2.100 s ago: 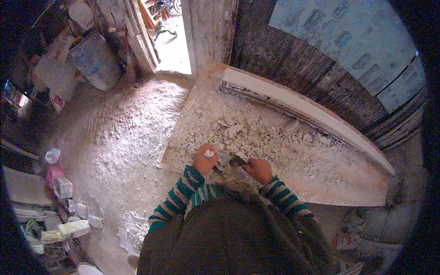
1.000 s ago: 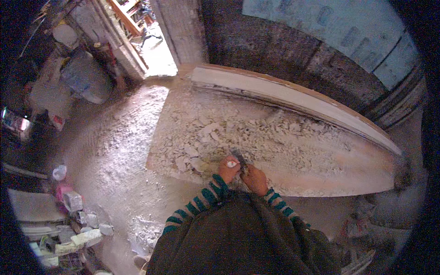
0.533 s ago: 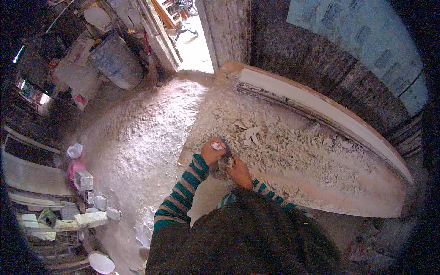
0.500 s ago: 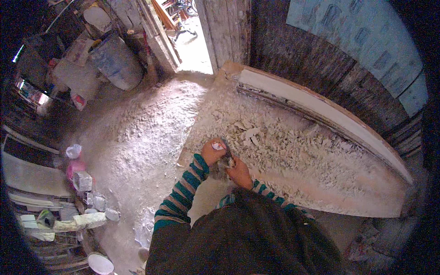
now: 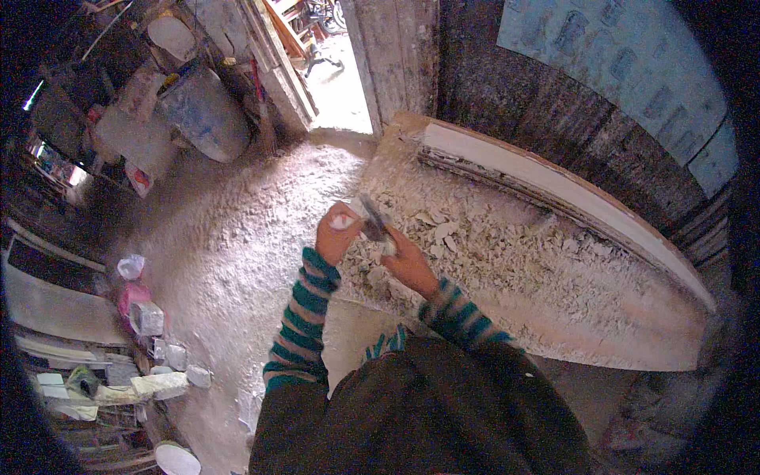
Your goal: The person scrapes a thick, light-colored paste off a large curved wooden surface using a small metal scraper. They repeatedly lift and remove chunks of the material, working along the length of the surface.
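- The left hand [image 5: 336,232] is raised in front of the body with its fingers closed around a small whitish lump [image 5: 342,222], probably a piece of plaster.
- The right hand [image 5: 408,261] is just beside the left one, closed on a dark flat tool [image 5: 372,223], maybe a scraper or a knife; its blade points up and toward the lump. The picture is blurred there, so I cannot tell if the blade touches the lump.
- Behind and to the right of both hands lies a long slab [image 5: 554,317] covered with many broken white chips [image 5: 475,245]. Judging by this heap, much scraping or breaking is already done.
- At the far edge of the slab, beyond the hands, a long white moulding [image 5: 554,186] lies along the dark wall; it looks whole.
- The lump in the left hand seems not finished, and many chips remain uncollected.
- Far to the left of the left hand, a grey bucket [image 5: 204,111] stands near the open doorway [image 5: 336,71].
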Demonstrator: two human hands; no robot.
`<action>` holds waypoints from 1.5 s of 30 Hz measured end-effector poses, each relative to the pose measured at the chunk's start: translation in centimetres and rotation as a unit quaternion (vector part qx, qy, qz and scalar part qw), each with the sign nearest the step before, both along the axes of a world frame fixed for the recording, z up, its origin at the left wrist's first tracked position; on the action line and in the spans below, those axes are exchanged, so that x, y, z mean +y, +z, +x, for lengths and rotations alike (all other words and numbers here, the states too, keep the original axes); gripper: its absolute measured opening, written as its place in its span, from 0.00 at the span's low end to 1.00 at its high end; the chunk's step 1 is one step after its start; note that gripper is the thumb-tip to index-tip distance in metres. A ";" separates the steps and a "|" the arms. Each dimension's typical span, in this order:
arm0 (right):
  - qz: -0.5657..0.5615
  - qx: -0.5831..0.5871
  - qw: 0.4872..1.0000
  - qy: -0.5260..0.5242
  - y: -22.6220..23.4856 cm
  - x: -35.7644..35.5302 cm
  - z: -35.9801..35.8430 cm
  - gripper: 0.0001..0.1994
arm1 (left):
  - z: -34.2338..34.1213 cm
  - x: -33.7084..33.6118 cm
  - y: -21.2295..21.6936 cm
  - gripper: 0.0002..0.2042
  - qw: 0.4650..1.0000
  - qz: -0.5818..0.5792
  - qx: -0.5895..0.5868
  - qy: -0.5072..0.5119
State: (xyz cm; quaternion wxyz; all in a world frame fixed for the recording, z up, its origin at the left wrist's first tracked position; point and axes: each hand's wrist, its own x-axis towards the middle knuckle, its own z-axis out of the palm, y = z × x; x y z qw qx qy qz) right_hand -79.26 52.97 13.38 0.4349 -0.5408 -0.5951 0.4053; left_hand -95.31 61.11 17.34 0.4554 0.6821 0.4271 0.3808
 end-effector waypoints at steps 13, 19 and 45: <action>-0.212 0.031 0.977 -0.001 -2.2 -12.4 0.2 0.39 | 2.5 -8.7 -8.1 0.06 0.979 -0.112 0.000 -0.171; -0.253 0.213 0.943 0.021 -0.6 -4.7 -5.2 0.37 | -2.4 -1.3 -9.7 0.05 0.990 -0.122 0.011 -0.065; -0.183 0.049 0.981 -0.031 -2.3 -9.4 1.3 0.38 | 5.1 -7.4 -10.8 0.07 0.975 -0.180 -0.127 -0.026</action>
